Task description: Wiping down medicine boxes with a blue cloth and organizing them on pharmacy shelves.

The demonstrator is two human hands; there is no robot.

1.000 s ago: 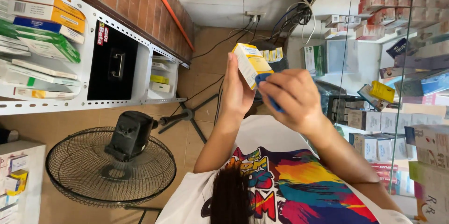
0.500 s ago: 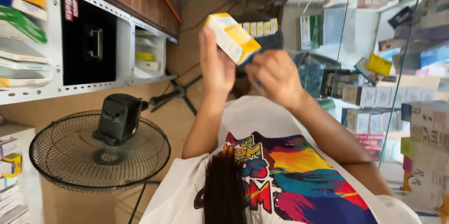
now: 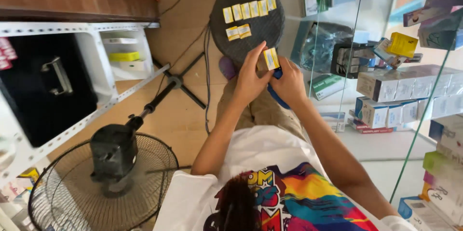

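Round dark stool (image 3: 251, 33) ahead on the floor, carrying seven small yellow-and-white boxes (image 3: 248, 11): five in a row near the far edge, two just below. White metal shelf unit (image 3: 120, 50) at left, with a yellow packet (image 3: 123, 56) in one compartment and a black cash box (image 3: 46, 86) in the next. Glass shelves (image 3: 410, 91) at right, stacked with white cartons.

Left hand (image 3: 251, 76) closed on a small yellow-and-white box (image 3: 270, 59), held upright just above the near edge of the stool. Right hand (image 3: 289, 84) clenched around a blue object (image 3: 277, 97), touching the box from the side.

Standing fan (image 3: 103, 182) at lower left, well apart. Bare floor between fan, shelf unit and stool.
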